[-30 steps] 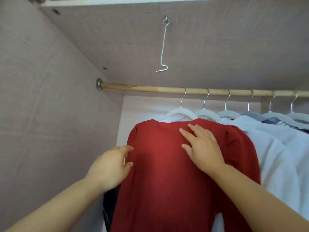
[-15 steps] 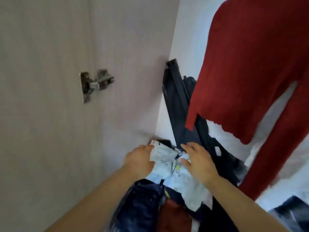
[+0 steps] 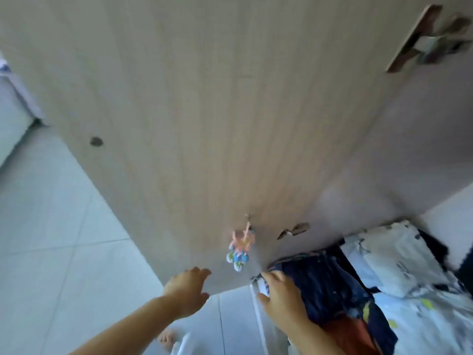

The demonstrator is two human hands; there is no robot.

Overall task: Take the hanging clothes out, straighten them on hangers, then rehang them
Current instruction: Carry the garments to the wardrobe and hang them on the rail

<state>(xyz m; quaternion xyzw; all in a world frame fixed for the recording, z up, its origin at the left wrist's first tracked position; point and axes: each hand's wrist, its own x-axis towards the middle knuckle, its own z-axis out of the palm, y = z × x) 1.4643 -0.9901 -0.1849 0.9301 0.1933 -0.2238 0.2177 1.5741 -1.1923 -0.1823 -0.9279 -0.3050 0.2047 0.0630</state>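
Note:
No hanging clothes or hangers are in view; the camera looks down and the frame is blurred. A pile of folded clothes lies at the wardrobe's bottom: a dark blue garment (image 3: 325,283), a white patterned one (image 3: 389,254) and an orange one (image 3: 353,336). My right hand (image 3: 281,295) is at the pile's front left corner, thumb and fingers curled round a small white edge of cloth there. My left hand (image 3: 186,290) is held up with spread fingers close to the lower edge of the open wardrobe door (image 3: 204,111), holding nothing.
A colourful charm (image 3: 240,245) hangs from a hook on the door's inner face. Metal hinges sit at the upper right (image 3: 430,39) and lower down (image 3: 294,230). Pale floor tiles (image 3: 51,239) spread to the left; a bare foot (image 3: 166,338) shows below.
The view has swung from the rod and red top down to the door and floor. Both hands left the light garment; the left went to the door, the right to the pile's corner.

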